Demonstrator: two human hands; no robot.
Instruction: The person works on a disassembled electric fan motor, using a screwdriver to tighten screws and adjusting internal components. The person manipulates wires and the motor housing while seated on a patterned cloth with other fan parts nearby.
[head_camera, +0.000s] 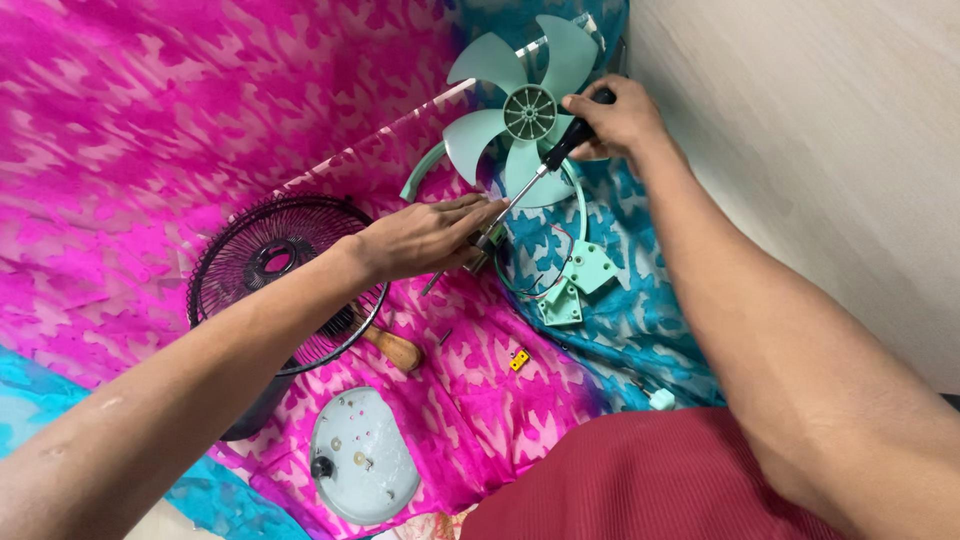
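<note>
Nearest, a pale oval plate (362, 468) is laid on the pink cloth (150, 130), small screws and a black knob resting on it. Beyond it, the left hand (425, 238) is pressed flat, fingers extended, on a metal part. The screwdriver (525, 188) is gripped in the right hand's (615, 118) closed fingers, slanting down-left, across the green fan blade (525, 105).

- A home is suggested rather than a workshop: the work is laid out on a pink and blue patterned cloth (150, 130) spread low beside a plain cream wall (820, 150).
- A household fan is seen in pieces: mint blade (520, 110), dark wire grille (270, 270), pale base plate (365, 460).
- No bench or tool rack is shown; the parts are scattered loosely on the fabric.
</note>
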